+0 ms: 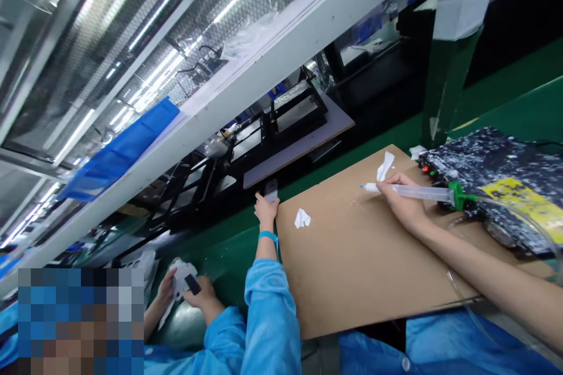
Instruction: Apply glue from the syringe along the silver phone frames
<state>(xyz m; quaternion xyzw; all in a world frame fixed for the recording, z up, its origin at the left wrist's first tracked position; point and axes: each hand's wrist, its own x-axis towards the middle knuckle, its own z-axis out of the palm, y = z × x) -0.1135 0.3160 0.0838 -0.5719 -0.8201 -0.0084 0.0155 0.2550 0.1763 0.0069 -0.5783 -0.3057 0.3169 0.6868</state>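
My left hand [265, 209], in a blue sleeve with a blue wrist strap, reaches forward over the green belt [220, 246] and is closed on a small grey flat part [271, 191] just past the left corner of the cardboard sheet [352, 258]. My right hand [402, 202] rests on the cardboard and grips a clear syringe dispenser [417, 191] with a green end cap [457, 194]; its tip points left. Two crumpled white scraps, one scrap [301, 218] near the left edge and another scrap [385, 165] at the far edge, lie on the cardboard.
A speckled black control box [488, 164] with a yellow label sits at the right. Black frames [292, 106] stand on a grey board across the belt. A co-worker's hands [185, 290] at lower left hold a small dark piece in white cloth. A white shelf beam [246, 82] runs overhead.
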